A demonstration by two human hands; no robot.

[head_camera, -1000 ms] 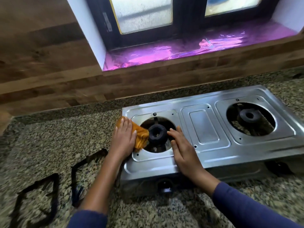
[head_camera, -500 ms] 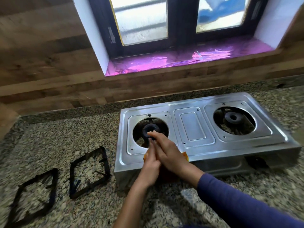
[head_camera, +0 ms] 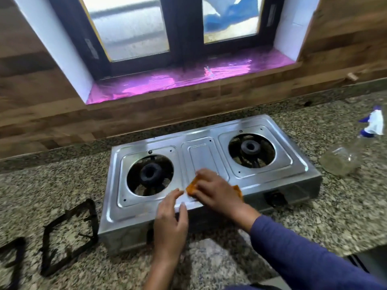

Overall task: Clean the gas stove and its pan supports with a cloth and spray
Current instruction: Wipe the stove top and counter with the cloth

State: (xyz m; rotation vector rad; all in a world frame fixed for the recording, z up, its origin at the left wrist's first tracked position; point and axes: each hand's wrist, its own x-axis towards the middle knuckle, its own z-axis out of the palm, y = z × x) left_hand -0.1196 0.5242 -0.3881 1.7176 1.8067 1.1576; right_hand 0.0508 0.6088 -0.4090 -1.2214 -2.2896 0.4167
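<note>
Below a window, stove sits on granite counter.

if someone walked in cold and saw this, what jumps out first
Most likely the steel two-burner gas stove in the middle of the speckled counter, with the right hand pressing an orange cloth on its front centre and the left hand beside it at the front edge. Next, the shiny pink foil on the window sill behind, two black pan supports lying off to the left, and a spray bottle at far right.
</note>
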